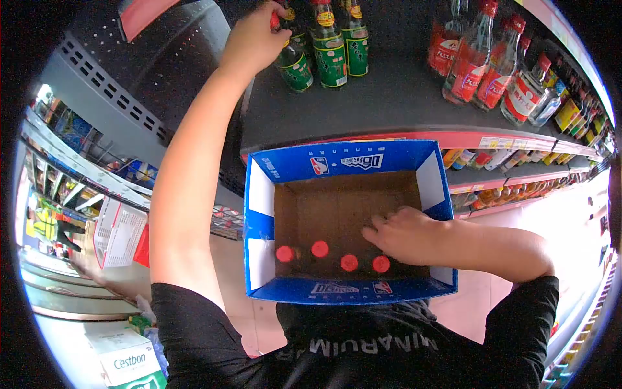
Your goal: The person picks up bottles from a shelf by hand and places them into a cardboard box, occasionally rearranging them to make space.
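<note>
My left hand [253, 39] is at the upper shelf, its fingers closed round the neck of a green-labelled glass liquor bottle [297, 72], with a bit of red cap showing by the fingertips. Right beside it stand more bottles of the same kind, among them a green-labelled bottle [330, 58]. In front of my body is a blue and white cardboard box [343, 157], open at the top. Several red-capped bottles [319, 249] stand inside it along the near side. My right hand [411, 235] reaches in over the box's right wall, fingers loosely bent and slightly apart, with nothing visible in them.
Red-labelled clear bottles [476, 65] stand farther right on the dark shelf [382, 107]. Lower shelves [518, 162] hold many more bottles. A perforated metal panel [107, 78] rises at the left. A Cestbon carton [126, 360] sits at lower left, and a person in a yellow vest [46, 223] is farther off.
</note>
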Action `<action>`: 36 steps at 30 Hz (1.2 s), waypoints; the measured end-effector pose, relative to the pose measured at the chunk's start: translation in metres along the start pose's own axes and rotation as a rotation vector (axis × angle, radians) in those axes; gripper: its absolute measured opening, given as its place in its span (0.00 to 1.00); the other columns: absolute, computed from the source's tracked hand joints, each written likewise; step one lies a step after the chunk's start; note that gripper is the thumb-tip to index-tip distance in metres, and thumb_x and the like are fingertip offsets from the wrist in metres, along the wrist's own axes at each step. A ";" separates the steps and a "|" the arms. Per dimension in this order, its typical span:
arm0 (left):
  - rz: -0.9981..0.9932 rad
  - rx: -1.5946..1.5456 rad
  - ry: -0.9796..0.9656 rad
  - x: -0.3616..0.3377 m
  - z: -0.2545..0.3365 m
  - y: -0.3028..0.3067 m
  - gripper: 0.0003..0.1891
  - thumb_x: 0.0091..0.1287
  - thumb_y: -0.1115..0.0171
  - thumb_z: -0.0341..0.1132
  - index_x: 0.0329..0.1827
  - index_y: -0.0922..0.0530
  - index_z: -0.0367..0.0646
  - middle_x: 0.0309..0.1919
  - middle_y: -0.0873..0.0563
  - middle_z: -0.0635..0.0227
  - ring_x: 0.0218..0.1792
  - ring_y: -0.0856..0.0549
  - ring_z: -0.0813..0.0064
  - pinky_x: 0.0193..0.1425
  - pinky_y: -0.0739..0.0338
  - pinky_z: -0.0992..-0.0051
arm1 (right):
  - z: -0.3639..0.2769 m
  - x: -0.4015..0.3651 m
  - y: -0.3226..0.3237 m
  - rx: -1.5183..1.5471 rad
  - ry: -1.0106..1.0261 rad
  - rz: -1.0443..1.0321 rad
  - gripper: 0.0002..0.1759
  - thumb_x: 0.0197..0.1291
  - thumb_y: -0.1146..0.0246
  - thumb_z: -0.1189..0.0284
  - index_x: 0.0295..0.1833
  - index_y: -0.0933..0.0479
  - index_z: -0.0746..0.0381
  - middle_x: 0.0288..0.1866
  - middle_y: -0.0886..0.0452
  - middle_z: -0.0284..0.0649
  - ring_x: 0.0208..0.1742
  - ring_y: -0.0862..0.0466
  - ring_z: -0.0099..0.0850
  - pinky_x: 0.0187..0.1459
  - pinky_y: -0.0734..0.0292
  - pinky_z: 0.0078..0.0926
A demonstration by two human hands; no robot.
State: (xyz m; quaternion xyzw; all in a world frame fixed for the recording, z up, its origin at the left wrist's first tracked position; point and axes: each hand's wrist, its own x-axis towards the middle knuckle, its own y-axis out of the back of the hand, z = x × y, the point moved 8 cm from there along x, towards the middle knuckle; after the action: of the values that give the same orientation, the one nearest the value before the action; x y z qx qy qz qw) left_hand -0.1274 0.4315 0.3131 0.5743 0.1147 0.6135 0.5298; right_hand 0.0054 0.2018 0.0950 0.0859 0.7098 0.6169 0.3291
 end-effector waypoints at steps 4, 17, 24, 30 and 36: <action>0.024 0.045 -0.052 -0.003 0.005 0.000 0.16 0.56 0.34 0.31 0.45 0.28 0.38 0.32 0.20 0.58 0.37 0.18 0.58 0.41 0.25 0.64 | 0.000 0.001 0.015 -0.026 0.022 0.133 0.19 0.58 0.42 0.70 0.55 0.29 0.66 0.51 0.25 0.50 0.51 0.19 0.44 0.44 0.18 0.38; 0.211 -0.491 -0.063 -0.066 0.026 0.042 0.15 0.57 0.37 0.17 0.46 0.28 0.38 0.34 0.23 0.67 0.33 0.19 0.79 0.37 0.20 0.79 | -0.021 -0.010 0.001 0.194 0.235 -0.002 0.15 0.55 0.42 0.71 0.50 0.24 0.59 0.49 0.24 0.47 0.55 0.24 0.45 0.52 0.22 0.43; 0.139 -0.574 -0.360 -0.125 0.046 0.107 0.22 0.63 0.37 0.24 0.59 0.32 0.33 0.50 0.19 0.52 0.51 0.17 0.61 0.59 0.23 0.66 | -0.019 -0.010 -0.003 0.216 0.257 0.014 0.15 0.55 0.41 0.72 0.49 0.24 0.61 0.48 0.23 0.48 0.56 0.24 0.46 0.52 0.22 0.44; -0.089 -0.732 -0.216 -0.172 0.075 0.069 0.25 0.48 0.24 0.33 0.45 0.30 0.41 0.36 0.19 0.58 0.39 0.18 0.67 0.47 0.23 0.71 | -0.019 -0.012 0.003 0.215 0.224 -0.013 0.15 0.54 0.41 0.72 0.48 0.24 0.63 0.50 0.23 0.49 0.58 0.25 0.47 0.53 0.23 0.44; -0.509 -0.375 -0.330 -0.187 0.092 0.005 0.16 0.46 0.29 0.26 0.37 0.26 0.40 0.34 0.18 0.62 0.36 0.17 0.65 0.42 0.23 0.71 | -0.018 -0.012 0.003 0.205 0.196 0.023 0.16 0.52 0.40 0.73 0.47 0.25 0.65 0.51 0.25 0.49 0.58 0.26 0.46 0.54 0.24 0.43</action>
State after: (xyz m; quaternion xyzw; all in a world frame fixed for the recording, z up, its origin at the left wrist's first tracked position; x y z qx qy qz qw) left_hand -0.0956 0.2403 0.2361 0.5115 0.0523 0.3714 0.7731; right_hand 0.0038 0.1817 0.1026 0.0666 0.7969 0.5502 0.2405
